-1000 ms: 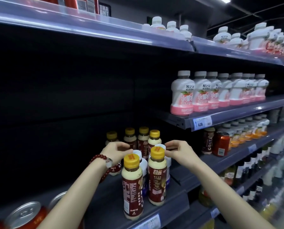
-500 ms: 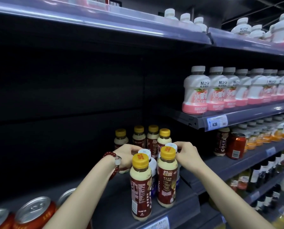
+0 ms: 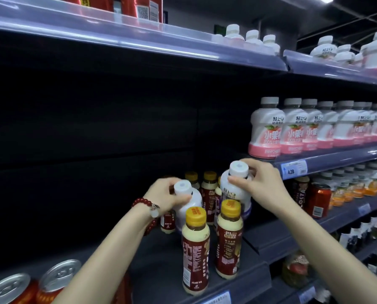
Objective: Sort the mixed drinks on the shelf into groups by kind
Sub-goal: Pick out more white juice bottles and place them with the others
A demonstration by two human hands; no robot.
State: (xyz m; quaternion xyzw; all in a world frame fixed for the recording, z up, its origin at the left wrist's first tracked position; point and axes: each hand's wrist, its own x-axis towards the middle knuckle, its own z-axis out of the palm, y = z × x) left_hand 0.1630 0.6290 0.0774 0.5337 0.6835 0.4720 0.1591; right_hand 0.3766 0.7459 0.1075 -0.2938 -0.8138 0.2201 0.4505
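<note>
Fingers [image 3: 238, 179] of the right hand [image 3: 260, 183] wrap the neck of a white bottle [image 3: 238, 189] with a white cap and purple base, raised above the shelf [image 3: 161, 270]. Left hand [image 3: 163, 194] grips a matching white bottle [image 3: 188, 200] lower down, bead bracelet [image 3: 142, 201] on that wrist. Just below both sets of fingers stand coffee bottles [image 3: 195, 255], cream-filled with brown labels and yellow caps; more sit behind them. Far right, pink-and-white bottles [image 3: 264, 130] line the upper shelf.
</note>
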